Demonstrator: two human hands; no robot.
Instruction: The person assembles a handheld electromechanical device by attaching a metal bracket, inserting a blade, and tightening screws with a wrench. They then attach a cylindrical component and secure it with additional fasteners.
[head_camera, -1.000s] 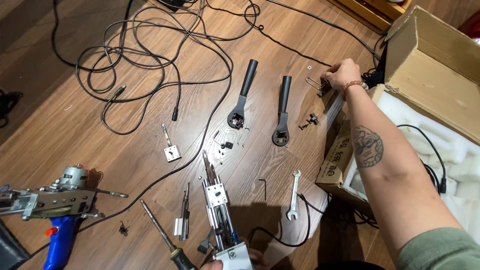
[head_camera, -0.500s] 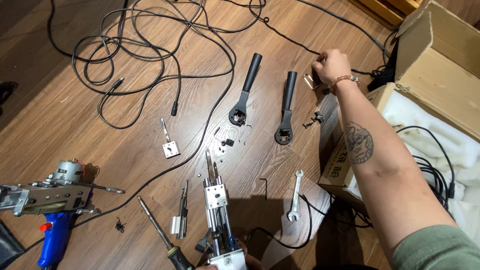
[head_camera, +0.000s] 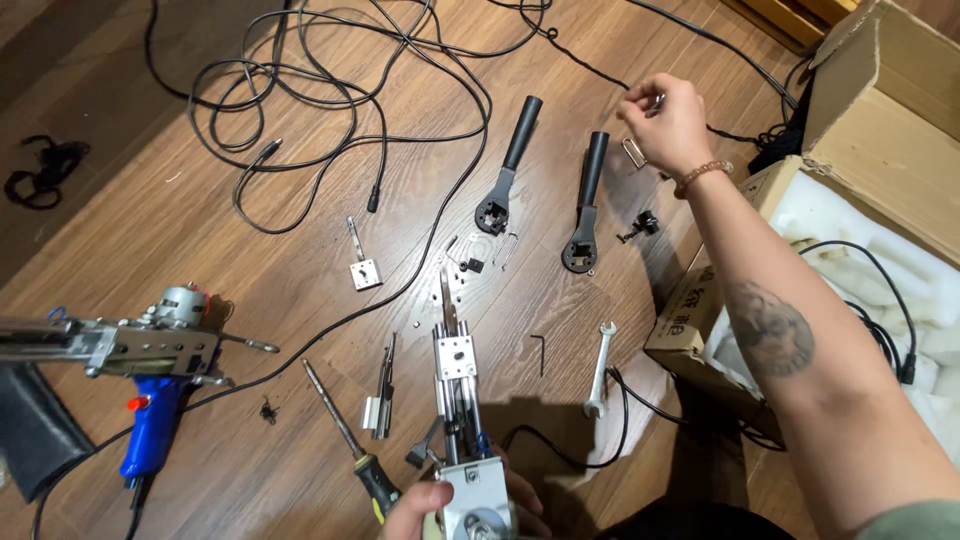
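floor: brown wood planks with a streaky grain
cables: black, looped at the far left
handles: two, black grips on dark metal heads, far centre
tool: near left, silver-grey metal body with a bright blue grip and an orange-red spot
screwdriver: steel shaft, black and yellow handle
frame: silver metal, held near centre
spanner: plain silver
hex key: black
boxes: tan cardboard at right, white padding inside
bracelet: reddish-brown beads on the right wrist
tattoo: dark grey-blue pattern on the right forearm
sleeve: grey-green
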